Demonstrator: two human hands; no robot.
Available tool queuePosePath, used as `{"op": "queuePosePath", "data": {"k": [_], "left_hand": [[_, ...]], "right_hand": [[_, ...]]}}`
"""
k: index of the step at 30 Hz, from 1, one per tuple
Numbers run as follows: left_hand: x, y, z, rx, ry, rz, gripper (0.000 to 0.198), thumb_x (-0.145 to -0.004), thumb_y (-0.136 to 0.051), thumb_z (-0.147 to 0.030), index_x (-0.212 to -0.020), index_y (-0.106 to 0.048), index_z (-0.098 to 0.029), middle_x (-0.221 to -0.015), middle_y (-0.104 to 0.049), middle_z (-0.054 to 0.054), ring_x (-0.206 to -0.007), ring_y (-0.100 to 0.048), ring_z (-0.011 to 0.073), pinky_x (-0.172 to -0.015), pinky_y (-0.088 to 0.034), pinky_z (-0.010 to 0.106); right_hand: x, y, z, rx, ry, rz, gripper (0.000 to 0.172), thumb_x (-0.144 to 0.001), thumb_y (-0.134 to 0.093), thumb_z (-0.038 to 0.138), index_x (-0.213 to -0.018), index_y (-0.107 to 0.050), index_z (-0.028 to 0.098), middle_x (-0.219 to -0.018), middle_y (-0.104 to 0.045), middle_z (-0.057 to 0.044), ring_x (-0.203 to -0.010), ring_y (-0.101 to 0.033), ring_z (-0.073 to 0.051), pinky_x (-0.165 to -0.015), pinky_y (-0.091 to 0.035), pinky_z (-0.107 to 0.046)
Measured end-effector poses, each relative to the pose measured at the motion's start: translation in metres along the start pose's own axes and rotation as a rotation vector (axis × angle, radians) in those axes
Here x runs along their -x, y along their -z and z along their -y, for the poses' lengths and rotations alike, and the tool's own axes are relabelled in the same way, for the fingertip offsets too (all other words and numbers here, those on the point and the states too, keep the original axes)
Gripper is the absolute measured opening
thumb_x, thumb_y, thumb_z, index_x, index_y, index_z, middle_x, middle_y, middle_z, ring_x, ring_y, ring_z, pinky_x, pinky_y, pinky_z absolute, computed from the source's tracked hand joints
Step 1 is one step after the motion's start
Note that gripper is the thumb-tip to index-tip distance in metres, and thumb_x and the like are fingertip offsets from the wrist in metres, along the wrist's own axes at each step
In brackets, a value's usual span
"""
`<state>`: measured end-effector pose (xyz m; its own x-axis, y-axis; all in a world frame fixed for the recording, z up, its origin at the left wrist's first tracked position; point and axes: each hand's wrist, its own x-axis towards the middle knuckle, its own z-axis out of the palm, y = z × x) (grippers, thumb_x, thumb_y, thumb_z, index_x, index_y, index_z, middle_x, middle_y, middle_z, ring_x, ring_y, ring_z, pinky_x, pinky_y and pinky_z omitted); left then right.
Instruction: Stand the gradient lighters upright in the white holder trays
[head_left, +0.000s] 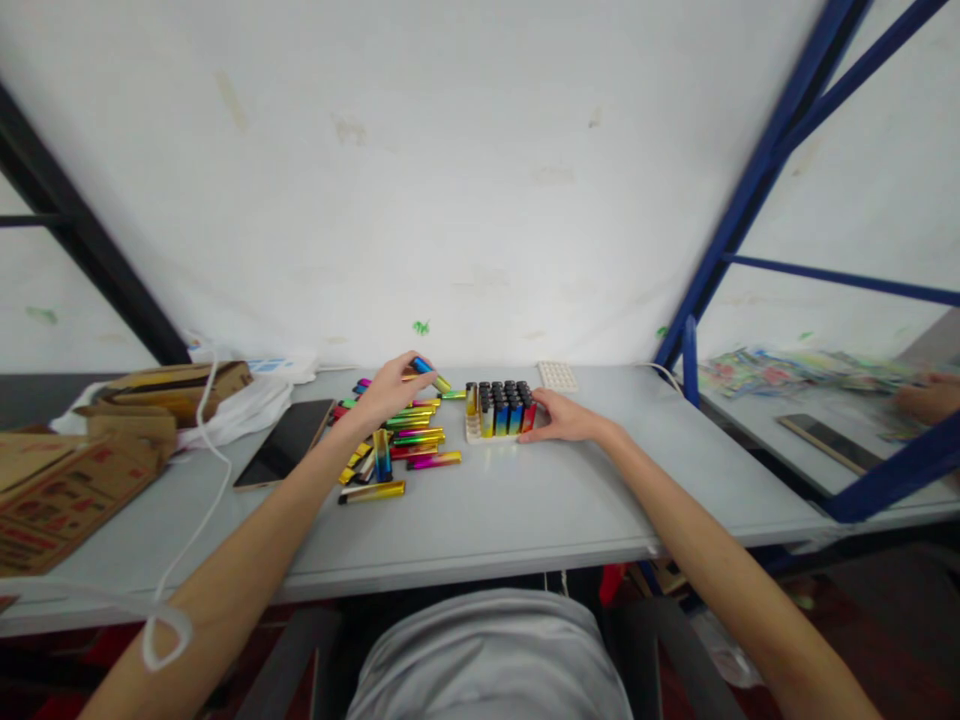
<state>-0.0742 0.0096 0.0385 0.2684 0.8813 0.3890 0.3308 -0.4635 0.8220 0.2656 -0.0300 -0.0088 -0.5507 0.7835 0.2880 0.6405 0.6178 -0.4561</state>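
My left hand (pixel 397 382) is closed on a shiny lighter (pixel 431 374), blue at one end and yellowish at the other, held tilted over the far side of a loose pile. That pile of metallic-coloured lighters (pixel 416 437) lies on the table to the left of a white holder (pixel 472 437). Several lighters with black tops (pixel 504 408) stand upright in rows in the holder, and its left column has open slots near the front. My right hand (pixel 561 416) is wrapped around the holder's right side, thumb at the front corner and fingers behind.
Behind the holder lies a white slotted tray (pixel 557 376). At left are a phone (pixel 285 443), a cardboard box (pixel 82 480) and a white cable (pixel 214 450). A blue metal frame (pixel 690 350) rises at right; beyond it, another person's hand (pixel 930 398) is near coloured packets.
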Motion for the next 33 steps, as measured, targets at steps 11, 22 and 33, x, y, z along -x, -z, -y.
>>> {"op": "queuePosePath", "data": {"k": [11,22,33], "left_hand": [[0.013,-0.021,-0.013,0.244,0.088,0.179,0.031,-0.076,-0.077,-0.043,-0.083,-0.060,-0.019,-0.070,-0.065,-0.001,-0.067,-0.067,0.0181,-0.069,-0.055,0.031],[0.016,-0.030,-0.008,0.606,0.333,0.274,0.027,-0.085,-0.061,-0.046,-0.081,-0.055,-0.020,-0.059,-0.044,-0.004,-0.046,-0.036,0.0103,-0.042,-0.028,0.021],[0.019,-0.030,-0.010,0.676,0.462,0.331,0.036,-0.088,-0.041,-0.050,-0.065,-0.043,-0.022,-0.053,-0.023,-0.006,-0.041,-0.017,0.0087,-0.039,-0.014,0.021]], "right_hand": [[0.000,0.001,0.001,0.020,-0.007,0.014,0.058,-0.075,-0.085,0.055,-0.114,-0.066,0.017,-0.114,-0.069,-0.011,-0.101,-0.064,-0.030,-0.091,-0.053,-0.043],[0.000,0.001,0.000,0.020,-0.019,-0.001,0.059,-0.073,-0.086,0.055,-0.112,-0.067,0.015,-0.112,-0.070,-0.012,-0.100,-0.065,-0.030,-0.090,-0.054,-0.043],[0.000,0.001,0.002,0.013,-0.019,-0.004,0.059,-0.073,-0.086,0.054,-0.113,-0.067,0.015,-0.113,-0.071,-0.012,-0.100,-0.066,-0.030,-0.091,-0.054,-0.043]]}}
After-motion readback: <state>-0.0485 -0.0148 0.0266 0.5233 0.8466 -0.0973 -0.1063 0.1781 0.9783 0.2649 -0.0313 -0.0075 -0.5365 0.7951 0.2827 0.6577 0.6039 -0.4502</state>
